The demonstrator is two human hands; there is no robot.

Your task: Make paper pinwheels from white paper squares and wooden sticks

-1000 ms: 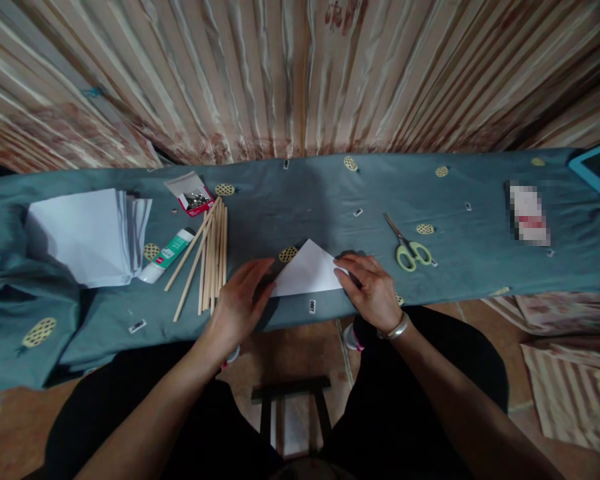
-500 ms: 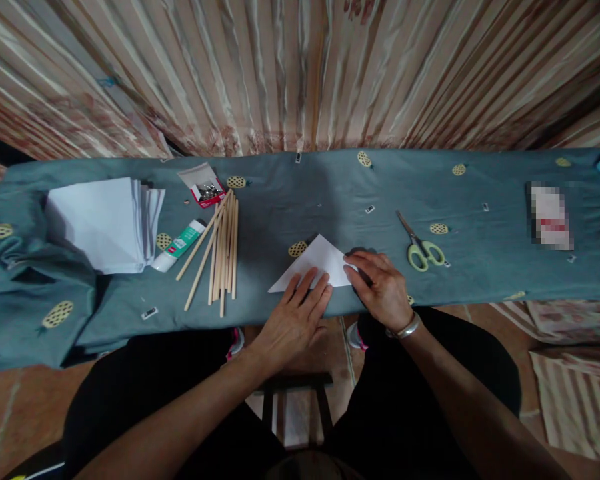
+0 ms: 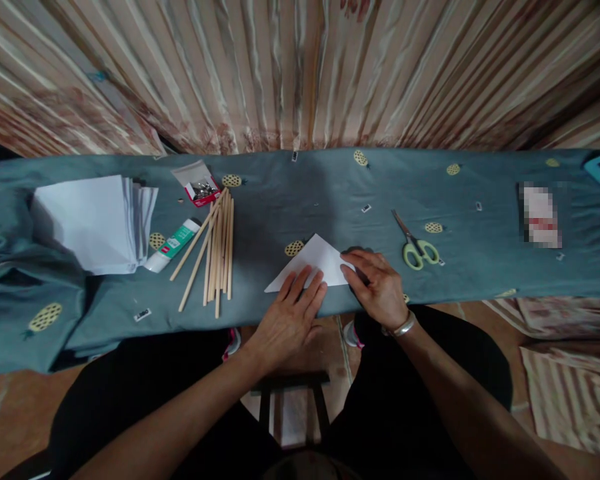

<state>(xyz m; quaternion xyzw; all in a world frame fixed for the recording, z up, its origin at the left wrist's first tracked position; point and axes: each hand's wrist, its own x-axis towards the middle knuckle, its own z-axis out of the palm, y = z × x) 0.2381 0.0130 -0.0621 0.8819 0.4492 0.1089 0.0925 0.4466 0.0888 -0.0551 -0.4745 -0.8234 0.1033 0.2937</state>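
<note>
Head view, from above my lap: a white triangular piece of paper (image 3: 317, 257) lies at the near edge of the table, in the middle, on a blue-green cloth (image 3: 280, 200) printed with yellow pineapples, its apex pointing far. My left hand (image 3: 286, 320) is open, palm down, the spread fingers resting on the near part of the paper. My right hand (image 3: 377, 285) is closed at the right corner, thumb and fingertips gripping it; a silver bracelet (image 3: 405, 325) circles that wrist. To the right of this hand, and slightly farther, lie scissors (image 3: 414, 248) with pale green handles, tips pointing far and left. To the left of the paper lies a bundle of wooden sticks (image 3: 219, 250), its far ends just beside an open red-and-white box (image 3: 200, 190) of small metal pieces. Farther left are a green-and-white tube (image 3: 174, 245) and a stack of white sheets (image 3: 87, 227). A pleated curtain (image 3: 280, 73) hangs along the far side.
</note>
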